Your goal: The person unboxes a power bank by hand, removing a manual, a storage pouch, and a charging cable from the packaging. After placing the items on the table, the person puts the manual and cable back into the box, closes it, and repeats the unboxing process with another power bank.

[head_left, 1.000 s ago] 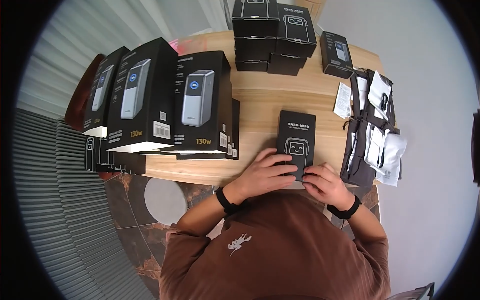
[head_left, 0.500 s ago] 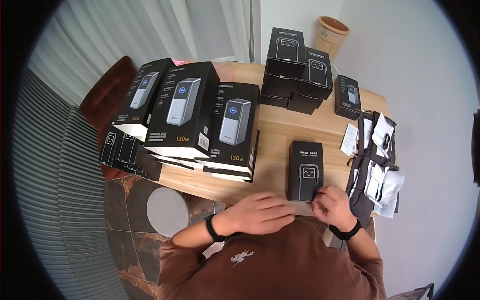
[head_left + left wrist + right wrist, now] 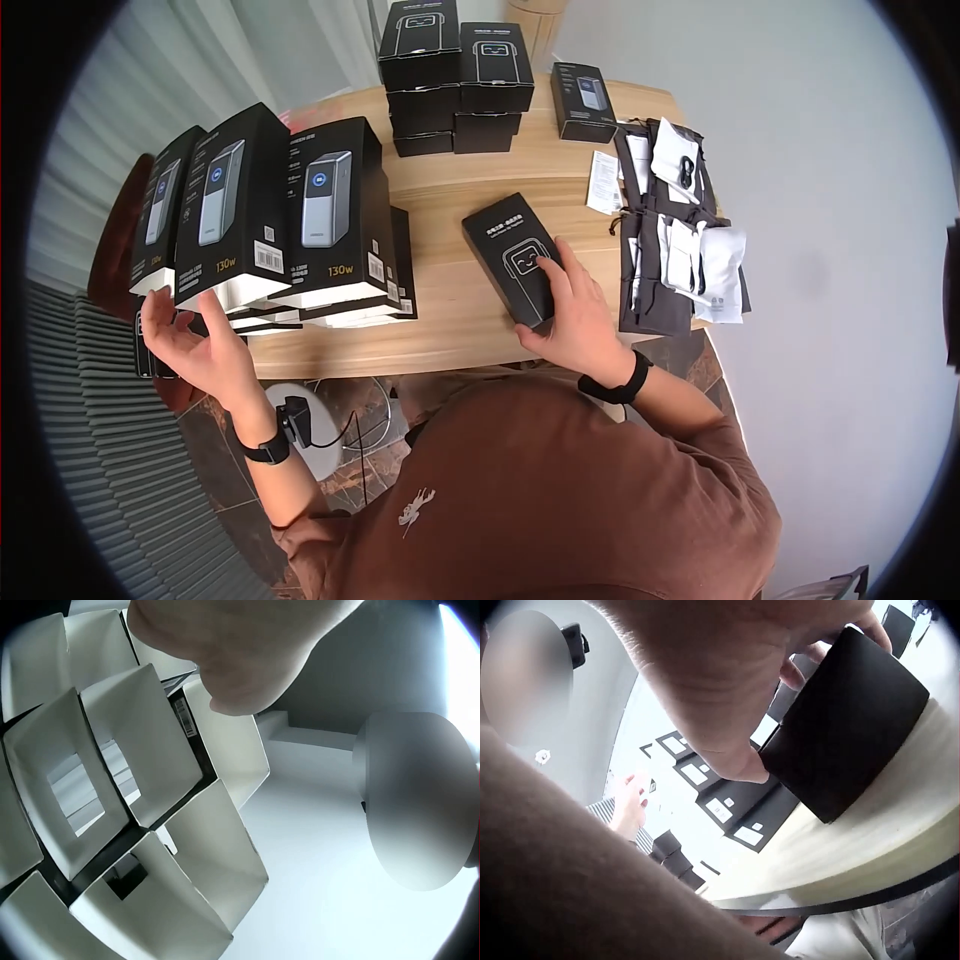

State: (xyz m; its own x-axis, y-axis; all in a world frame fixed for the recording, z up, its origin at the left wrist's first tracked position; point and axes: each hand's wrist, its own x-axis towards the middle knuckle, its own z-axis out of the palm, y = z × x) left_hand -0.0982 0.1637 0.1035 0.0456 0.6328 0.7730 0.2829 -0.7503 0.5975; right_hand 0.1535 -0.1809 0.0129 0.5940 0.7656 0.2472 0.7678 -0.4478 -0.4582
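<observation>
Gripping a closed black box [image 3: 503,245]: right hand [image 3: 582,318] — left hand [image 3: 207,352] loose near hollow sleeves [image 3: 154,750]

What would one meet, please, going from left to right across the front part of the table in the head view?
Sleeves → held box → right hand → dark pouches.

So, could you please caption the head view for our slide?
Right hand grips a black rectangular cardboard box at a pale wooden table; left hand hovers near tall black cardboard sleeves.
</observation>
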